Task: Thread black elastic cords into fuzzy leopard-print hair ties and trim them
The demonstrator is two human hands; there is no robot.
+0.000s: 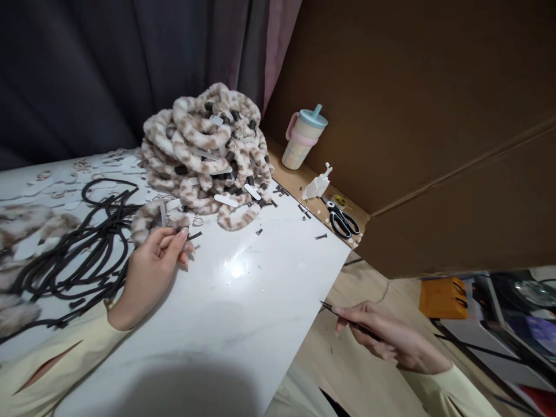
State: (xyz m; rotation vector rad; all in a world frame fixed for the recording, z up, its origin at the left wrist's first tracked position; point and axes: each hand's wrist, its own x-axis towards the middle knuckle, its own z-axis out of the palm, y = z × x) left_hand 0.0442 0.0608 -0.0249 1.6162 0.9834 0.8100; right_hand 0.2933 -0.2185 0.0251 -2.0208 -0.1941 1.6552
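Note:
My left hand [156, 263] is closed in a pinch at the near end of a furry white-and-brown loop [141, 223]. A short dark cord end [195, 236] shows just past the thumb, and the exact grip is partly hidden by the fingers. A small metal ring [197, 221] lies beside them. Beyond the table's right edge, my right hand [377, 333] is closed round a slim dark pointed tool [328, 305], which looks like tweezers or thread snips. Its tips point left, apart from the loop.
Furry loops with white tags are heaped in a pile [204, 139] at the back. A tangle of black cord [82, 249] lies left. Cord scraps [320, 236] dot the white table [234, 324]. Scissors [343, 221], a white bottle [317, 185] and a tumbler [304, 139] stand right.

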